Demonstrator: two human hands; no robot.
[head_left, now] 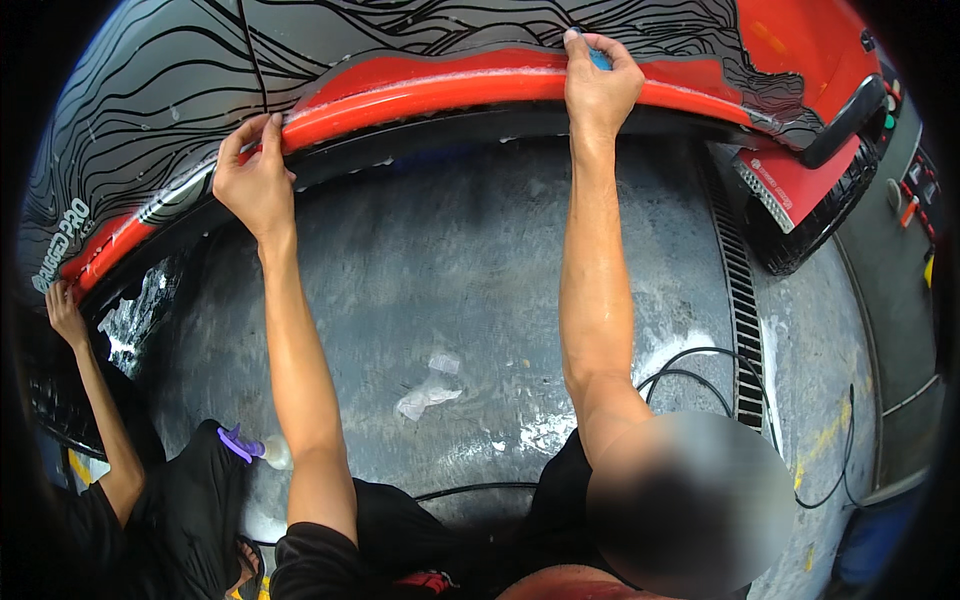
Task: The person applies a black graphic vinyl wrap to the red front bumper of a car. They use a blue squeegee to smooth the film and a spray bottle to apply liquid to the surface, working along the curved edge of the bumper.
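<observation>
A grey vinyl film with black wavy lines [440, 38] covers the lower side of a red car body, along the red sill [420, 100]. My left hand [255, 180] is at a dark vertical panel gap, thumb and forefinger pinched at the film's lower edge; what lies between the fingertips is too small to make out. Farther right, my right hand [605, 88] grips a small blue squeegee [600, 60], mostly hidden by the fingers, against the patterned film above the sill. White suds and droplets show along the red strip.
At far left a co-worker's hand [67, 318] touches the sill's end. A spray bottle with purple trigger [238, 442] is beside their knee. Crumpled clear scraps [430, 398], a drain grate [738, 300] and a black hose [690, 352] lie on the wet floor. A red mudflap [800, 185] hangs by the tyre.
</observation>
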